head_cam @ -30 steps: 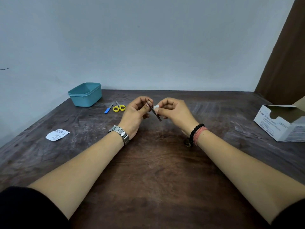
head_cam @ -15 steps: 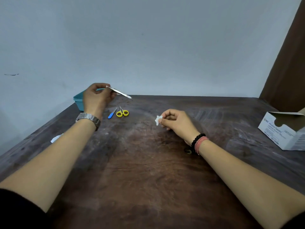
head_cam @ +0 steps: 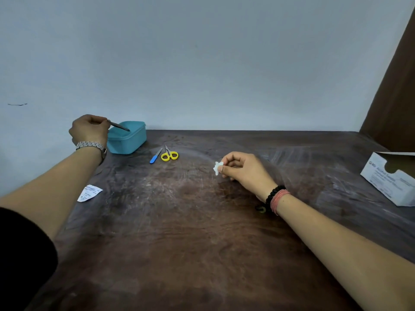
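Note:
My left hand [head_cam: 89, 129] pinches a thin metal tool [head_cam: 119, 126] at the back left. The tool's tip points down into the open teal tub [head_cam: 132, 142]. My right hand [head_cam: 240, 169] rests low over the middle of the dark wooden table [head_cam: 190, 232]. Between its thumb and fingers it pinches a small white wad [head_cam: 217, 167].
Yellow-handled scissors [head_cam: 170, 154] and a blue-handled blade tool [head_cam: 155, 156] lie right of the tub. A torn white wrapper [head_cam: 89, 193] lies near the left edge. An open white cardboard box [head_cam: 390, 178] stands at the right edge. The wall rises directly behind the table.
My left hand carried the metal tool from the table's middle to the back left, and its tip now dips into the tub. My right hand kept the white wad near the middle.

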`<state>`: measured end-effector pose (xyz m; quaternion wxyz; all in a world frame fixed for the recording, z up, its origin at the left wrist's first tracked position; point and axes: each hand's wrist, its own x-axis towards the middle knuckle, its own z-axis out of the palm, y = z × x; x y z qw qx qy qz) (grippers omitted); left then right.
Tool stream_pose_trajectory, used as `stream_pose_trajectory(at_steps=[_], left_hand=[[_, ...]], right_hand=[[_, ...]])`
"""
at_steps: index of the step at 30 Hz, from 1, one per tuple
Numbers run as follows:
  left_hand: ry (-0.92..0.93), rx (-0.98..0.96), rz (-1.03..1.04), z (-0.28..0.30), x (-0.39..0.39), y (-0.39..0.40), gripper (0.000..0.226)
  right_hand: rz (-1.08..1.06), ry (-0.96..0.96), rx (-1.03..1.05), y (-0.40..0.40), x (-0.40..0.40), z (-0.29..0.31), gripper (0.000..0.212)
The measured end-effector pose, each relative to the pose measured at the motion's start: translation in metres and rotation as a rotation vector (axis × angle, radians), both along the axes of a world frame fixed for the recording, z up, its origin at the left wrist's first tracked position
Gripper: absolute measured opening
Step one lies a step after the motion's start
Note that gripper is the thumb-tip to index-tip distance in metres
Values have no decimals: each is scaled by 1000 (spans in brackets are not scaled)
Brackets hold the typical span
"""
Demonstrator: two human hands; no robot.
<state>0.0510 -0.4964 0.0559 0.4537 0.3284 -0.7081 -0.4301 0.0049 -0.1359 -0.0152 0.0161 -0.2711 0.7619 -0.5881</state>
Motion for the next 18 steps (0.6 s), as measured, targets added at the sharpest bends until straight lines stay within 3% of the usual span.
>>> stream_pose_trajectory(at_steps=[10, 15, 18], left_hand=[[-222, -266, 16, 1, -16, 4, 12], [-416, -408, -75, -4, -20, -5, 22], [-429, -512, -100, -4, -20, 0, 28]], right_hand=[[0, 15, 18, 0, 0, 0, 8], [-5, 18, 29, 0, -1, 0, 7], [-1, 16, 39, 0, -2, 0, 7]])
